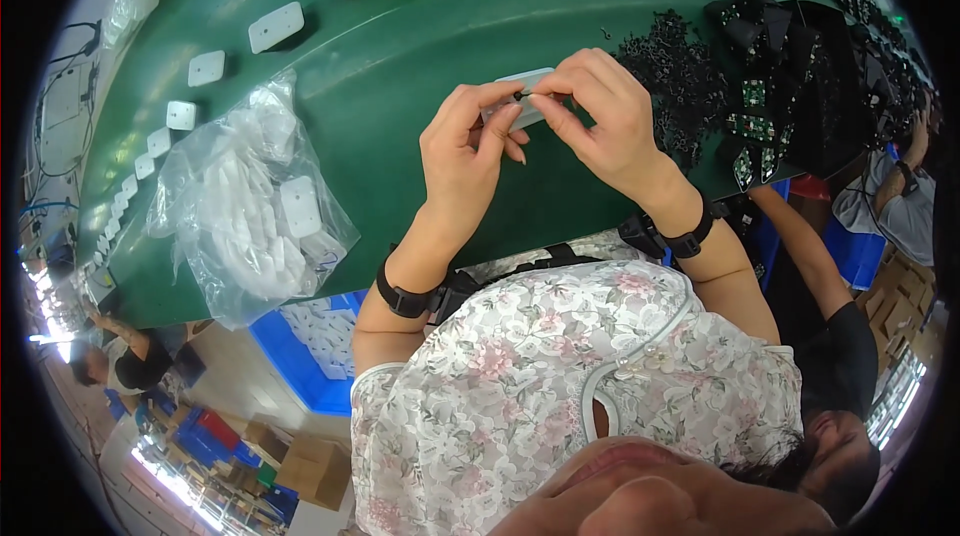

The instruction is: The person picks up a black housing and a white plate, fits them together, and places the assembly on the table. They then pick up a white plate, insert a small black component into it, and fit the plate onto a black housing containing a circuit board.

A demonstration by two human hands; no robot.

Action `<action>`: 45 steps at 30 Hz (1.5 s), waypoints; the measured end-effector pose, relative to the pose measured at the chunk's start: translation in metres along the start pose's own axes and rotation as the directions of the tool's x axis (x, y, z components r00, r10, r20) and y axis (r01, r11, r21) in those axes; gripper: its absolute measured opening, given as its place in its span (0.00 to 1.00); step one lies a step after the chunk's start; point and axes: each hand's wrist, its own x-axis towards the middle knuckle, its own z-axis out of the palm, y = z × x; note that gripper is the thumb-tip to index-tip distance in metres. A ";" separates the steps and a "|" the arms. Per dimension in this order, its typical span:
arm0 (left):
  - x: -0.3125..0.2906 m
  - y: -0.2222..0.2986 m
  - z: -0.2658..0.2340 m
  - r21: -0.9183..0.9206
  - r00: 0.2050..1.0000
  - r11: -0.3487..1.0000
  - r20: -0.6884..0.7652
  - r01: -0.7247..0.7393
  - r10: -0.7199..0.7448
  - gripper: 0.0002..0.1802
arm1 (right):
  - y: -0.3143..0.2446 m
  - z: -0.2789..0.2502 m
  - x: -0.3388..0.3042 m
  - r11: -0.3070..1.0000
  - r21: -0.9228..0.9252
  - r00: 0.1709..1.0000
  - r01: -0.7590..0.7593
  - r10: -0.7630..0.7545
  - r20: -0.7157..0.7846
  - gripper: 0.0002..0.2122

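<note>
We have a flat white plastic piece with rounded corners (530,114) raised in both hands above the green table (380,156), between the middle of the near edge and the far edge. Our left hand (465,141) grasps it, thumb on the upper face and other fingers curled beneath. Our right hand (605,116) brings thumb and forefinger together at a tiny black part (519,96) against that face; whether they pinch it or merely press, we cannot tell.

We judge the step in hand to be fitting the black part to the white piece. The next move seems to call for a steady left grasp and a precise fingertip push, with the part kept square; our own fingers hide much of the contact.

To the right of our hands, a loose heap of small black parts (675,76) spreads over the table, and beyond it, toward the right edge, lie black housings with green circuit boards (755,126). A row of white rounded blocks (275,28) curves along the far and left edges. A clear plastic bag of white pieces (235,216) slumps at the near left corner, taking up room beside our left forearm. Below the near edge sits a blue plastic bin (285,361); a co-worker's bare arm (805,236) reaches in at the right.
</note>
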 end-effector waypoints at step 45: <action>-0.005 -0.004 -0.006 -0.141 0.991 0.983 0.079 0.118 -0.108 0.07 | 0.009 0.006 -0.005 0.866 0.282 0.909 -0.413 0.370 0.193 0.12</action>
